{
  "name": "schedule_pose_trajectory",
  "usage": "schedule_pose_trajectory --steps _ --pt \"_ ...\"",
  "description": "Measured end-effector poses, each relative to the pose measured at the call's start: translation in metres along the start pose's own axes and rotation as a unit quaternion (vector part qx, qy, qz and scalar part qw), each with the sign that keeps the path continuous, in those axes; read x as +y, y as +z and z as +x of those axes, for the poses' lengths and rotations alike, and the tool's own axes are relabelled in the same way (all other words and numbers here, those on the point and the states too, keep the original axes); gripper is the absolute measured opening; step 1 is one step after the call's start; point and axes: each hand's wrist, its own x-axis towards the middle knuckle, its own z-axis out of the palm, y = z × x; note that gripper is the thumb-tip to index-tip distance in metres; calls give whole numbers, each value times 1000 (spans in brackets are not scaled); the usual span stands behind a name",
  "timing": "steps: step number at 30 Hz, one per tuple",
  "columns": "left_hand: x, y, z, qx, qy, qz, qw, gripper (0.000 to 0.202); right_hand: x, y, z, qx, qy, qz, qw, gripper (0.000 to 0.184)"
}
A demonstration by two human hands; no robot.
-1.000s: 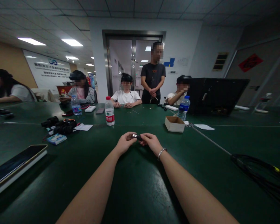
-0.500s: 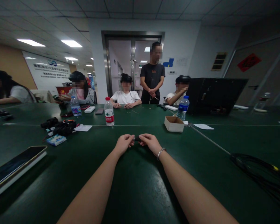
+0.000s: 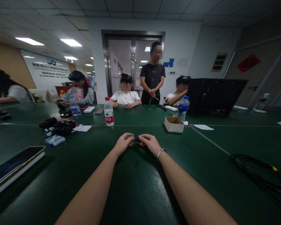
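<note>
Pinching a small black cylindrical piece (image 3: 137, 139) between the left hand (image 3: 123, 143) and the right hand (image 3: 151, 143), over the green desk (image 3: 135, 181), pretty much dead centre. Gripping the dark end with right thumb and fingers, and apparently holding the other end in bunched left fingertips. Can't make out much of that left end, or say exactly what kind of gadget; too small and dark. Wearing a silver bangle (image 3: 160, 154) on the right wrist.

Best guess on the step: mid-handling, probably fiddling with or fitting the two ends. Likely calls next for a firm right pinch plus a small careful turn, push or pull with the left.

Moving outward: seeing an open cardboard box (image 3: 174, 126) ahead to the right, with a blue-capped water bottle (image 3: 183, 109) just behind. Ahead to the left, spotting an upright red-capped water bottle (image 3: 109, 113), then a white paper (image 3: 82, 127) beside a heap of black gear (image 3: 58, 125), with a blue-and-white packet (image 3: 55, 140) just in front. Nearer, a smartphone (image 3: 17, 164) on a white slab (image 3: 21, 171); far right, a coiled black cable (image 3: 250, 175). Across the desk, seated people with headgear, plus a standing person (image 3: 153, 78) by the glass doors (image 3: 121, 62).
</note>
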Motion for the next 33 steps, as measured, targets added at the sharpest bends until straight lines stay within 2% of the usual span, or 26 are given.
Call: schedule_pose_trajectory --steps 5,10,15,19,24,27,33 --pt "-1 -2 1 -5 42 20 999 29 -2 1 0 -1 6 -5 1000 32" --pt "-3 0 4 11 -4 15 1000 27 -3 2 0 -1 5 -5 1000 30" --pt "-4 -1 3 9 28 11 999 24 -3 3 0 1 11 -7 1000 28" --pt "-2 -4 2 6 30 2 1000 29 -5 3 -1 -1 10 -9 1000 28" --pt "-3 -1 3 -14 22 24 999 26 -5 1 -1 -18 7 -9 1000 33" --pt "-3 2 1 -25 16 53 998 34 -4 -1 -1 -25 0 -5 1000 36" --pt "-5 3 -2 -13 52 43 998 32 -4 -2 -2 -35 -2 -6 999 35"
